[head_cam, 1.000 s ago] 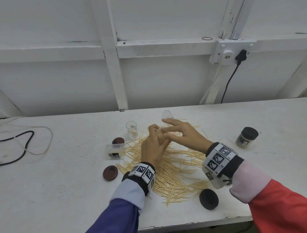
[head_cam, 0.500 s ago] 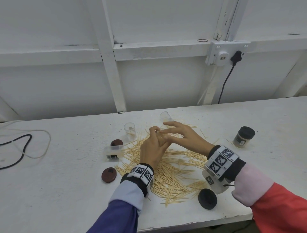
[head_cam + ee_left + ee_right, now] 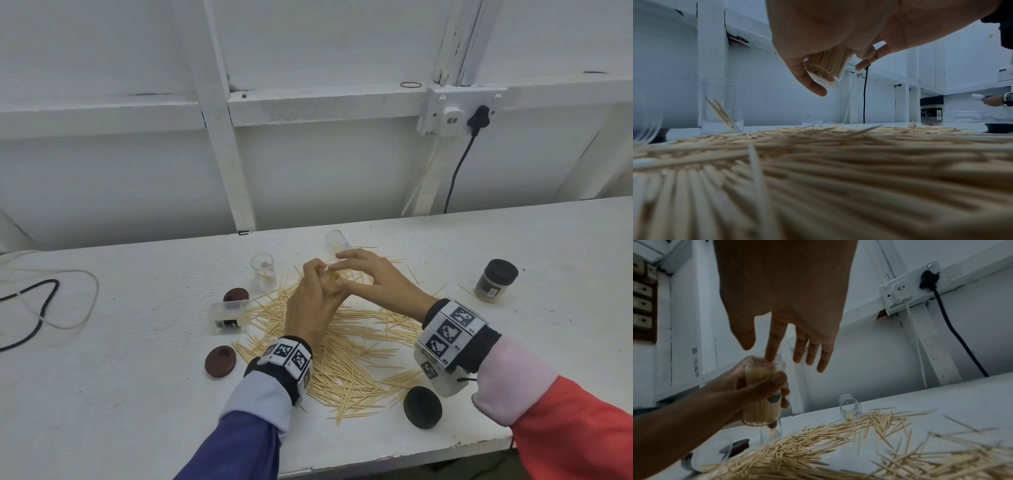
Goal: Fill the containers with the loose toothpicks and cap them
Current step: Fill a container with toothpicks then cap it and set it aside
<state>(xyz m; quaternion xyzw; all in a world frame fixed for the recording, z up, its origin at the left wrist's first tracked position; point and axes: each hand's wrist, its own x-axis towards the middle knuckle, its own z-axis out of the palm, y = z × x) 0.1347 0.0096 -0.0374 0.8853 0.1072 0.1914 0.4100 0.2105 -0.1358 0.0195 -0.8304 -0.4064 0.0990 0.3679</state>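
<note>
From my head view, my left hand holds a clear container up over the toothpick pile, at about 12 o'clock of the pile, and my right hand is just beside it with loose fingers. Compared with a second ago my right fingers have spread wider and lifted a little off the container mouth; I judge that I have just finished pushing sticks in. On the table, a black cap lies at 5 o'clock of the pile, a brown cap at 8 o'clock, and one capped jar stands at 2 o'clock. In the left wrist view, my left fingers are curled around the container, which is packed with toothpicks and tilted. In the right wrist view, my right hand is unclenched and grasps nothing; only the index fingertip touches the rim of the full container. I think this one now needs its cap, while much of the pile and three other containers remain.
</note>
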